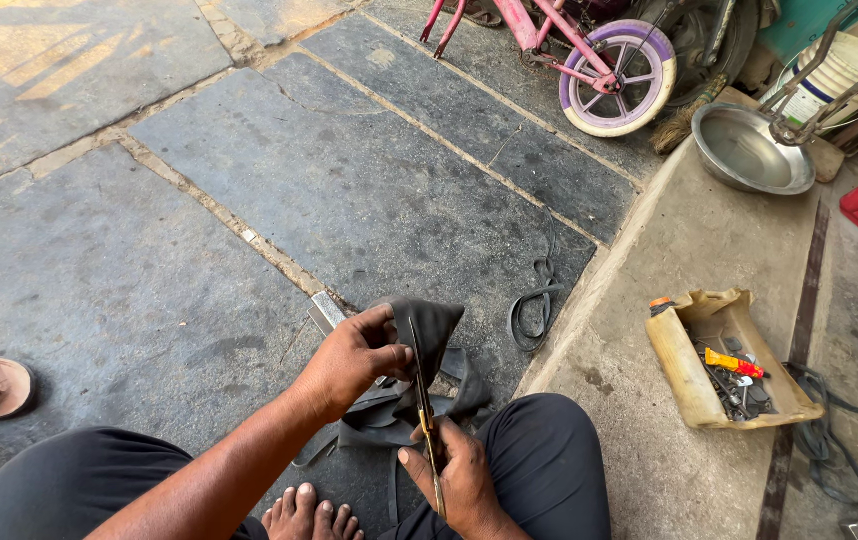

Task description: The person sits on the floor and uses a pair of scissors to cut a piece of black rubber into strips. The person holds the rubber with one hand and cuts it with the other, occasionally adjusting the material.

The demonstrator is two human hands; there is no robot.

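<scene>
We are looking down at a dark rubber piece (pixel 427 330), black, matte and folded into a peaked, floppy shape, held up over the stone floor (pixel 249 200) just in front of the knees. Our left hand (pixel 354 358) is pinching its upper edge, fingers closed on the rubber. Our right hand (pixel 459 478) is gripping a pair of scissors (pixel 426 420), fingers wrapped round the handles, and the thin blades are running up against the fold. More black rubber is hanging and bunching below, between the hands.

Over on the raised concrete step (pixel 669 240), a cut-open yellowish plastic can (pixel 724 358) is lying on its side as a tray, holding a small yellow and red tube and a jumble of dark small parts we cannot make out. Further back a shallow metal bowl (pixel 749 150) is sitting there; what is in it we cannot tell. A white bucket (pixel 839 70) is standing behind it.
</scene>
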